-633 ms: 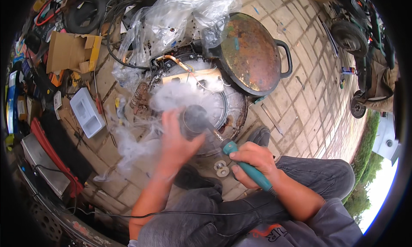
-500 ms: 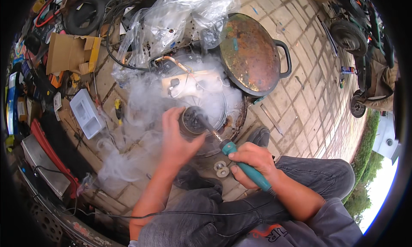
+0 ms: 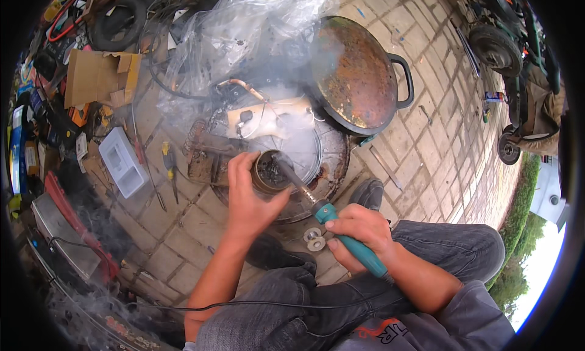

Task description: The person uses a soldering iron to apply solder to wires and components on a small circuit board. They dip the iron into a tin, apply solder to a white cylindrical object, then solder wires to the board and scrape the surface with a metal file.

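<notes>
My left hand (image 3: 248, 203) curls round a small round tin (image 3: 266, 179), thumb and fingers on its sides. In my right hand (image 3: 365, 226) is the teal handle of a soldering iron (image 3: 361, 255), slanting up and left. Its metal tip reaches into the tin's dark inside, and white smoke rises there. Just behind the tin lies a pale board (image 3: 277, 114) with thin wires, on a round, dirty metal plate (image 3: 339, 168). A small spool of wire (image 3: 314, 239) stands on the paving near my right hand.
A rusty lidded pan (image 3: 356, 77) sits beyond the plate, beside a clear plastic sheet (image 3: 244, 34). Leftward are a pale plastic tray (image 3: 124, 162), screwdrivers (image 3: 169, 162), a torn cardboard box (image 3: 100, 77) and heaped clutter. The iron's black cord (image 3: 244, 303) crosses my legs.
The smoke has thinned over the paving left of the tin and drifted toward the plastic sheet, pan and lower left. Both hands stay almost where they were, the iron's tip still inside the tin.
</notes>
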Action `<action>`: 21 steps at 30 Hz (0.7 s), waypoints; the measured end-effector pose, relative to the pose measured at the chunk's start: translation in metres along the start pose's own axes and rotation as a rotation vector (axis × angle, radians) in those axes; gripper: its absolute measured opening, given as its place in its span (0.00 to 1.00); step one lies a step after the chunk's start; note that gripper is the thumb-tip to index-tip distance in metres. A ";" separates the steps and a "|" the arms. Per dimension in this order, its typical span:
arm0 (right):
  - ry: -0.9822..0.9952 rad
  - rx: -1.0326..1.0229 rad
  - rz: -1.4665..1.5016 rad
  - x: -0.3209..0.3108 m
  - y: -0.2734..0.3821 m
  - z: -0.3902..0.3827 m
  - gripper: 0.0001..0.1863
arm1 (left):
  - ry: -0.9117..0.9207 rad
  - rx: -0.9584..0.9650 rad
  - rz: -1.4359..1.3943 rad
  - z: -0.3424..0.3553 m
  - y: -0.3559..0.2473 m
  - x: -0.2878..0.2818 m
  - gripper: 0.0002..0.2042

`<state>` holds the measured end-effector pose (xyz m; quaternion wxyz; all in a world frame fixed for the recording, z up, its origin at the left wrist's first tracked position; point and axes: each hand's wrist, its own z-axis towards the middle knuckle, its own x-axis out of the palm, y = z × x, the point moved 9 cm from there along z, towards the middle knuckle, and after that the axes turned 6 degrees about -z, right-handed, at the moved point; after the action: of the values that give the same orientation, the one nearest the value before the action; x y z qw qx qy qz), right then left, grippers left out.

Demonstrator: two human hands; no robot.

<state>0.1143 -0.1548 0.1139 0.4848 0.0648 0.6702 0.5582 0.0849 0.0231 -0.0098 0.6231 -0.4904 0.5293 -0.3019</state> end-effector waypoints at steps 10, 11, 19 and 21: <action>0.010 0.011 0.012 0.005 -0.005 -0.003 0.22 | -0.019 -0.033 -0.042 0.000 0.005 0.001 0.39; 0.013 0.012 0.005 0.005 -0.005 -0.002 0.21 | -0.023 -0.034 -0.033 -0.001 0.005 0.001 0.39; -0.064 -0.032 -0.164 -0.008 -0.011 -0.005 0.22 | -0.122 -0.135 -0.007 -0.024 0.029 -0.022 0.37; -0.010 -0.020 -0.249 0.009 -0.027 -0.007 0.23 | -0.142 -0.189 -0.033 -0.034 0.036 -0.028 0.38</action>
<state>0.1169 -0.1641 0.0857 0.5543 -0.0211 0.6650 0.5001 0.0403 0.0507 -0.0316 0.6051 -0.5756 0.5018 -0.2254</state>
